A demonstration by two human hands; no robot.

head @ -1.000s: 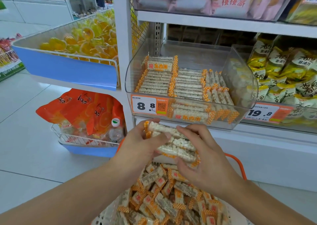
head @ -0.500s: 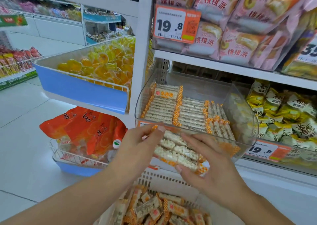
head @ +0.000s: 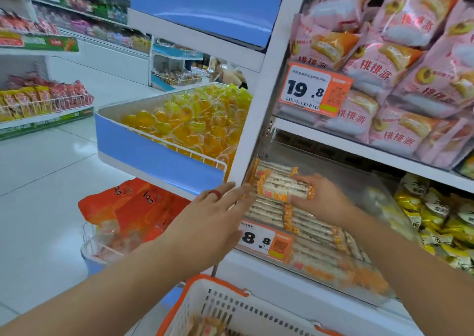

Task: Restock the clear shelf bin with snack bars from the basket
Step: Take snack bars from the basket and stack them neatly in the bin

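Shop aisle, white shelving. Clear shelf bin [head: 400, 235] on lower shelf, part-filled with rows of snack bars.
Changed since a second ago: small stack of snack bars [head: 282, 185], formerly held between both hands above basket [head: 205, 299], now raised over bin's front wall and set onto back-left row.
Right hand [head: 323, 197]: fingers curled round stack's right end, gripping.
Left hand [head: 215, 215]: fingers straight, flat near stack's left end; contact unclear.
Status, judged: batch nearly placed; release outstanding; more bars visible in basket.

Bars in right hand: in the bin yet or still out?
In. The right hand holds the snack bars inside the clear bin, above the stacked rows.
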